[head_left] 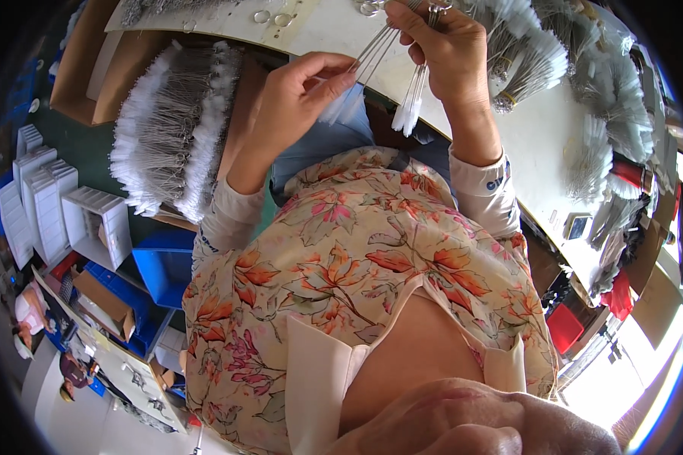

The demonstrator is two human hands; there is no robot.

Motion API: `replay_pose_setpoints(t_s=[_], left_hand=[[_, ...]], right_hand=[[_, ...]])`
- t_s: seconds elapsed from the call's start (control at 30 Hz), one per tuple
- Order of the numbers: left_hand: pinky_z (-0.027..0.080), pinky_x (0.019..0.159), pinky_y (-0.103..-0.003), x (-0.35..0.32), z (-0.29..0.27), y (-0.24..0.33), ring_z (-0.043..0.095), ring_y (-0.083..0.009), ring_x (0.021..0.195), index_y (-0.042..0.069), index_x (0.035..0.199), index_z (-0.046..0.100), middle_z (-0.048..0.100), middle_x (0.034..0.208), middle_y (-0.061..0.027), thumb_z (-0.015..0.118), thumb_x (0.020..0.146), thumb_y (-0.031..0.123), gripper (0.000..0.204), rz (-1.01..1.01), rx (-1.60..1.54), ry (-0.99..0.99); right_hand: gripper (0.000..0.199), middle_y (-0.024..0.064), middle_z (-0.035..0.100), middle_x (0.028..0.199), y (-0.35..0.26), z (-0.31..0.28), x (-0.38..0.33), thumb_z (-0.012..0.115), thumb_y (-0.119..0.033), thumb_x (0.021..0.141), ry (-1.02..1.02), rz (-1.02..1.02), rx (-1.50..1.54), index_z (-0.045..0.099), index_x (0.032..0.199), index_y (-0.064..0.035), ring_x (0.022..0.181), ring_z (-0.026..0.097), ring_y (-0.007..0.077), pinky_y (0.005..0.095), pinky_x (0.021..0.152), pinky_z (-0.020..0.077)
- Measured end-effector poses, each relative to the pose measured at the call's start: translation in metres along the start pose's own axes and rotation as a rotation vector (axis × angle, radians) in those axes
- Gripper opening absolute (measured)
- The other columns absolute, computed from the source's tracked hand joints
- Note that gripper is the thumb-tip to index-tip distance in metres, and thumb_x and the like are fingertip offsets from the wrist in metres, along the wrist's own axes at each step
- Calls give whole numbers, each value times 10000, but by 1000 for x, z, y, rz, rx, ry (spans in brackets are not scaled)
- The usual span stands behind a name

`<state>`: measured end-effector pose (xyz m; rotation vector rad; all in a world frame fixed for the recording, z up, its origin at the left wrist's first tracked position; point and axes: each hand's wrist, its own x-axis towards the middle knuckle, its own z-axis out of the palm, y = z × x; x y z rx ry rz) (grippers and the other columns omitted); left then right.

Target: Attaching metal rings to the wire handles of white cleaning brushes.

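My right hand (446,47) grips a small bunch of thin wire-stemmed brushes with white fluffy tips (408,106) that hang down below it. My left hand (300,95) pinches one or two of the wire stems (373,51) between thumb and forefinger, just left of the right hand. Both hands are raised over the edge of a white worktable (334,30). Small metal rings (272,17) lie on the table beyond the hands.
A large bundle of the same white-tipped brushes (171,125) rests in a cardboard box at my left. More bundles (542,64) are heaped on the table at right. White and blue plastic bins (91,227) stand on the floor at left. Something red (565,326) sits at lower right.
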<state>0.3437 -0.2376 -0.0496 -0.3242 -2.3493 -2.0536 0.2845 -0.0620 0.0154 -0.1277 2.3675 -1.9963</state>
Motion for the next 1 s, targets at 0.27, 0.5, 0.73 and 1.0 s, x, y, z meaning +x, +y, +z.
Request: replay_pose_setpoints(t_s=[0.27,0.5,0.73,1.0], left_hand=[[474,608,-202,-15,-10,-3,599,-80,693,16,983,646,658,834,-50,593,879,132,164,21,19,97],[377,489,-202,-24,-24,-5,476,-78,589,-16,1063,613,610,788,-62,497,921,119,228,-116,-345,-67],[375,494,-201,-24,-35,-9,473,-82,582,-33,1092,591,593,754,-57,503,908,97,243,-108,-631,-213],[468,606,-235,-40,-23,10,568,-106,609,26,1096,597,618,759,-55,570,877,63,224,60,160,118]], right_hand=[[235,18,560,582,12,9,4,653,-216,849,-51,76,39,651,784,9,446,452,53,213,385,343],[200,15,553,668,32,15,-2,621,-171,870,-147,182,314,638,922,21,534,443,44,171,444,313],[256,37,564,683,40,28,2,638,-217,860,-205,267,545,637,898,36,558,462,55,178,445,324],[231,20,539,572,0,59,-3,642,-176,835,-82,79,231,613,783,47,447,431,55,200,406,321]])
